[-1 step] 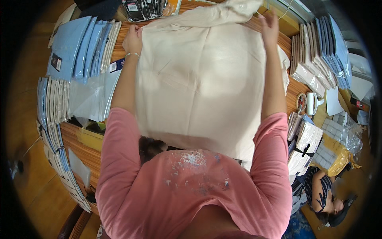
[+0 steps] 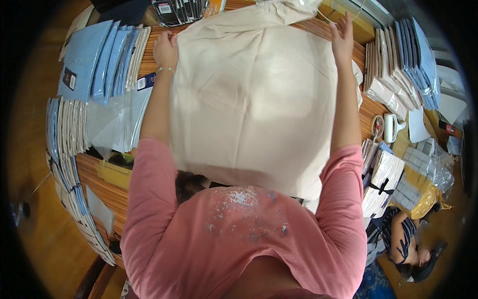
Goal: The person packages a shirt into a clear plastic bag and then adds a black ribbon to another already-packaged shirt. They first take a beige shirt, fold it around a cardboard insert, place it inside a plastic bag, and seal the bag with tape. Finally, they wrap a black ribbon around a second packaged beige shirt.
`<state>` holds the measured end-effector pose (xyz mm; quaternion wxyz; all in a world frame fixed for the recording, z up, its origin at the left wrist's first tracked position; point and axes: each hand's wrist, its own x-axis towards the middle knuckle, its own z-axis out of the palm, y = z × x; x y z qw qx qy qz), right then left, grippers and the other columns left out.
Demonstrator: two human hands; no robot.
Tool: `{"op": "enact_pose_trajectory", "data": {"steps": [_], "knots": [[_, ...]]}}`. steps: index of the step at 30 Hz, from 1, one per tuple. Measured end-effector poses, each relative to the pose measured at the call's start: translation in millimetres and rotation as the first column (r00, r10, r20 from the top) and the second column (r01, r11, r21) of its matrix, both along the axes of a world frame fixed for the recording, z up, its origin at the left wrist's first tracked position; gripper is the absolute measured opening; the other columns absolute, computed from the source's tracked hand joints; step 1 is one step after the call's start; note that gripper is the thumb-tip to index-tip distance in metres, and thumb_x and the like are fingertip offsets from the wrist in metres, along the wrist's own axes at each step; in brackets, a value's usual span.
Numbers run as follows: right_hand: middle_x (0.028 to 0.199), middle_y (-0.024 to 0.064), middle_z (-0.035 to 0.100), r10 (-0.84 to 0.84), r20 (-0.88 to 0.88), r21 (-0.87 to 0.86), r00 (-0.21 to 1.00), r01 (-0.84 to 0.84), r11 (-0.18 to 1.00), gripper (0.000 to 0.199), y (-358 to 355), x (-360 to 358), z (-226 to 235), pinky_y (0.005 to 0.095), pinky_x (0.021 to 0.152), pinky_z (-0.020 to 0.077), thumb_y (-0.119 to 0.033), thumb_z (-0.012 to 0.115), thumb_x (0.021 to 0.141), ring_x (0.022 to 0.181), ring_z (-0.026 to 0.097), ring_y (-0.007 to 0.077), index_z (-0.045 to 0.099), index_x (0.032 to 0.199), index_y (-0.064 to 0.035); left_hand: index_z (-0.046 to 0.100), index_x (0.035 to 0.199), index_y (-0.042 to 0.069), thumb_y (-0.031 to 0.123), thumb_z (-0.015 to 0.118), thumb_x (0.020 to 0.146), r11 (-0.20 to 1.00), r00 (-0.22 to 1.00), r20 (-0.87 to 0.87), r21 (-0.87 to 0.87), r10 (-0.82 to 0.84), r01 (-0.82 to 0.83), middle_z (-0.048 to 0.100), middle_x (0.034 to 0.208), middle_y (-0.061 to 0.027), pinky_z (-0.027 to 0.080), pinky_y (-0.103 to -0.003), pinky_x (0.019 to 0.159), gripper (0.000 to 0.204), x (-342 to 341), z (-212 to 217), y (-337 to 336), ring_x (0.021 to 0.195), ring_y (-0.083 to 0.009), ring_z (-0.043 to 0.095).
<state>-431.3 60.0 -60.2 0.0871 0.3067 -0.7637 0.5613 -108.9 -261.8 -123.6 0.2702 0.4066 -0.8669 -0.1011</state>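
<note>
Here a large cream-coloured cotton garment [image 2: 254,104] lies spread flat over the wooden table [image 2: 107,192], its long axis running straight away from the person's chest toward the far edge, where its upper part is bunched and folded over. The left hand [image 2: 166,50] rests on the cloth's far left edge, fingers curled over the border, though whether it pinches the fabric or only presses it cannot be told. The right hand [image 2: 342,42] sits on the far right edge, fingers stretched flat and open along the border, pressing rather than gripping. Both hands lie at about the same reach, one on each long side, with the whole width of the cloth between them; neither is clearly nearer. Left of the cream garment stand rows of pale blue packaged shirts [image 2: 97,60]; right of it, more stacked flat packs [image 2: 398,65] and a white tape dispenser [image 2: 391,127].
</note>
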Motion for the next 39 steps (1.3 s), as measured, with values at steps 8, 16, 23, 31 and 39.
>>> {"op": "enact_pose_trajectory", "data": {"steps": [8, 16, 23, 31, 39], "knots": [[0.132, 0.0195, 0.043, -0.04, -0.412, 0.662, 0.91, 0.329, 0.673, 0.044, 178.6, 47.5, -79.1, 0.0481, 0.103, 0.0269, -0.034, 0.052, 0.089, 0.125, 0.036, 0.0355, 0.05, 0.127, -0.0133, 0.048, 0.13, 0.016, 0.03, 0.05, 0.09, 0.903, 0.887, 0.229, -0.065, -0.4, 0.424, 0.044, 0.134, -0.0105, 0.021, -0.042, 0.108, 0.042, 35.0, -5.7, 45.2, 0.129, -0.0288, 0.034], [0.145, 0.0197, 0.026, -0.146, -0.408, 0.691, 0.901, 0.409, 0.596, 0.064, 250.1, 200.6, -55.5, 0.0585, 0.106, 0.012, -0.044, 0.054, 0.085, 0.135, 0.017, 0.0412, 0.036, 0.139, -0.0163, 0.05, 0.127, 0.017, 0.025, 0.049, 0.089, 0.92, 0.921, 0.007, 0.063, -0.389, 0.388, 0.041, 0.137, -0.0088, 0.019, -0.055, 0.106, 0.039, 127.9, 14.2, 124.2, 0.132, -0.0324, 0.028], [0.149, 0.0168, 0.017, -0.2, -0.217, 0.823, 0.956, 0.289, 0.489, 0.064, 317.2, 263.2, -66.9, 0.0568, 0.107, 0.0091, -0.044, 0.045, 0.091, 0.138, 0.012, 0.0339, 0.025, 0.144, -0.0136, 0.049, 0.128, 0.013, 0.015, 0.053, 0.086, 0.975, 0.975, 0.076, 0.092, -0.211, 0.204, 0.043, 0.135, -0.0121, 0.023, -0.05, 0.106, 0.043, 201.9, 20.1, 179.4, 0.129, -0.032, 0.034], [0.143, 0.0221, 0.028, -0.074, -0.069, 0.601, 0.995, 0.101, 0.793, 0.066, 262.4, 270.5, -30.9, 0.0431, 0.109, 0.0193, -0.031, 0.055, 0.089, 0.132, 0.027, 0.0354, 0.026, 0.139, 0.0023, 0.054, 0.122, 0.014, 0.031, 0.058, 0.083, 0.986, 0.983, 0.081, 0.035, 0.162, -0.165, 0.048, 0.129, -0.0111, 0.028, -0.054, 0.099, 0.043, 319.5, 52.7, 51.6, 0.121, -0.0311, 0.041], [0.129, 0.0167, 0.047, 0.299, 0.222, 0.434, 0.928, -0.369, 0.822, 0.045, 103.0, 325.1, 5.8, 0.0379, 0.104, 0.0289, -0.02, 0.058, 0.087, 0.122, 0.04, 0.0304, 0.047, 0.126, 0.0, 0.047, 0.13, 0.028, 0.044, 0.052, 0.086, 0.968, 0.944, 0.272, 0.111, 0.187, -0.224, 0.036, 0.142, -0.0078, 0.025, -0.061, 0.101, 0.047, 327.2, 2.2, -32.3, 0.131, -0.0339, 0.029]]}}
